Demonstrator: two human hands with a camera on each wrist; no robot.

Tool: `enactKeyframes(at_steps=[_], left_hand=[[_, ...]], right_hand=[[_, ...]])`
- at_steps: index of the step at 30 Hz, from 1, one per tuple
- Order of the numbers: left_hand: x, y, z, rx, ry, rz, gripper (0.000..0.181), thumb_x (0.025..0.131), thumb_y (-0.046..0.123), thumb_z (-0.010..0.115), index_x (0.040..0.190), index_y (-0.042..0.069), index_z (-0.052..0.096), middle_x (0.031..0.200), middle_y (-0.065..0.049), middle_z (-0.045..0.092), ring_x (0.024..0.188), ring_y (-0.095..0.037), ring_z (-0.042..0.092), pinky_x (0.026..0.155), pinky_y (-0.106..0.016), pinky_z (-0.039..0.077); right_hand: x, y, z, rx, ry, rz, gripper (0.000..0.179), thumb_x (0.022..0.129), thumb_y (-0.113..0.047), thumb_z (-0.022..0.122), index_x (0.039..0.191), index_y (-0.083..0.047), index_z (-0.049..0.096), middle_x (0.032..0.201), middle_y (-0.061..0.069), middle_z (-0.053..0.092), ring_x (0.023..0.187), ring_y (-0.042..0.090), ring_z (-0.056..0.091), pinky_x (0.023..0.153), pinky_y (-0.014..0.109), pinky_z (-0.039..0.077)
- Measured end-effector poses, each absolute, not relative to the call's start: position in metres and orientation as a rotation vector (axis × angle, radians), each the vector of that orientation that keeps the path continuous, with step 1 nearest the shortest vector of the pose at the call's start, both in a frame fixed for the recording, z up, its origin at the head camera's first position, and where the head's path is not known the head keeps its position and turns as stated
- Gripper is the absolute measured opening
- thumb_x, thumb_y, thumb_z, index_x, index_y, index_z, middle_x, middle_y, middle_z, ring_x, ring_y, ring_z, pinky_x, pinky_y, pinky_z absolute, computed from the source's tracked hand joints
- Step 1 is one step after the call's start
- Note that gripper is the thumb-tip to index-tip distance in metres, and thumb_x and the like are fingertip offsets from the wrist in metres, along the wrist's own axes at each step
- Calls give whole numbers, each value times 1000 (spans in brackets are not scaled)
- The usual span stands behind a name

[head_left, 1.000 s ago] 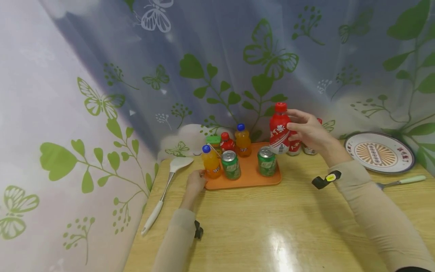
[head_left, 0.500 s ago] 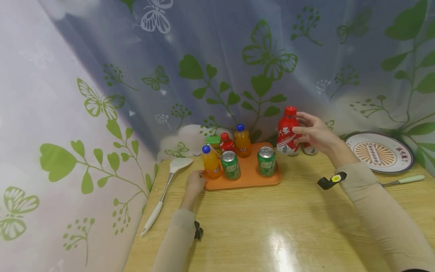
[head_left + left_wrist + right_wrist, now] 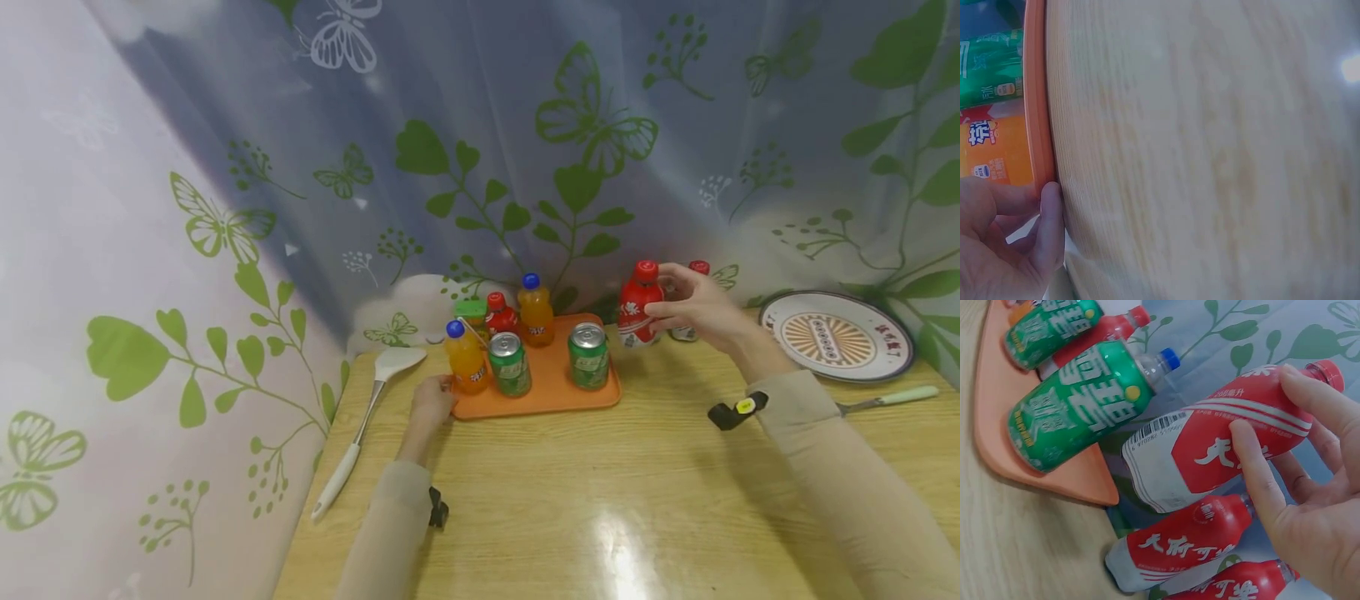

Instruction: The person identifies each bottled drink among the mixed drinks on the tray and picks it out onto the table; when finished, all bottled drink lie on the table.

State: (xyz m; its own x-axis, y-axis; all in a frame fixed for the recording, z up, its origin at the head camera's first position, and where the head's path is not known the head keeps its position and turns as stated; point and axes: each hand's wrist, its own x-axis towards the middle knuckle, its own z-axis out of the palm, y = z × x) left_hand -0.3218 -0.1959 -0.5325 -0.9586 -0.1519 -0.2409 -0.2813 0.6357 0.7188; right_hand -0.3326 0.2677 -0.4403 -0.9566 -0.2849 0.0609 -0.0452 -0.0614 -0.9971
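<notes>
My right hand (image 3: pixel 697 308) grips a red and white cola bottle (image 3: pixel 636 312) with a red cap, between thumb and fingers, right of the orange tray (image 3: pixel 540 406). In the right wrist view this bottle is tilted, and two like cola bottles (image 3: pixel 1179 540) stand beyond it. My left hand (image 3: pixel 432 404) pinches the tray's near left corner; the left wrist view shows thumb and finger on its rim (image 3: pixel 1036 125). On the tray stand two green soda cans (image 3: pixel 588 360), two orange soda bottles (image 3: pixel 536 312) with blue caps, and a red-capped bottle (image 3: pixel 500 317).
A white spatula (image 3: pixel 363 417) lies left of the tray. A patterned plate (image 3: pixel 836 337) leans at the back right, with a pale green-handled utensil (image 3: pixel 900 397) before it. A green-topped item (image 3: pixel 470 308) is partly hidden at the tray's back left. Curtain fabric (image 3: pixel 487 125) hangs behind.
My right hand has carried the cola bottle right and lower, away from above the tray's right edge, to in front of the standing bottles. The left hand stays on the tray corner.
</notes>
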Motion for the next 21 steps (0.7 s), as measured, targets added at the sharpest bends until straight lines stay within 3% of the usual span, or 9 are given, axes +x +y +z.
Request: enactKeyframes(at_steps=[13, 21], left_hand=[[-320, -195, -532, -351, 2707, 1224, 52, 92, -5, 64, 143, 3, 63, 125, -22, 72, 71, -15, 66, 54, -19, 59], [-319, -195, -531, -332, 2717, 1206, 52, 92, -5, 64, 144, 1, 62, 124, -22, 71, 76, -18, 69, 58, -21, 60]], right_hand=[[-333, 267, -466, -347, 2175, -2028, 54, 92, -1, 78, 137, -19, 54, 119, 0, 60, 102, 14, 70, 82, 40, 69], [-331, 266, -477, -301, 2243, -1964, 68, 94, -4, 77, 151, -7, 41, 124, -3, 58, 101, 9, 70, 85, 41, 68]])
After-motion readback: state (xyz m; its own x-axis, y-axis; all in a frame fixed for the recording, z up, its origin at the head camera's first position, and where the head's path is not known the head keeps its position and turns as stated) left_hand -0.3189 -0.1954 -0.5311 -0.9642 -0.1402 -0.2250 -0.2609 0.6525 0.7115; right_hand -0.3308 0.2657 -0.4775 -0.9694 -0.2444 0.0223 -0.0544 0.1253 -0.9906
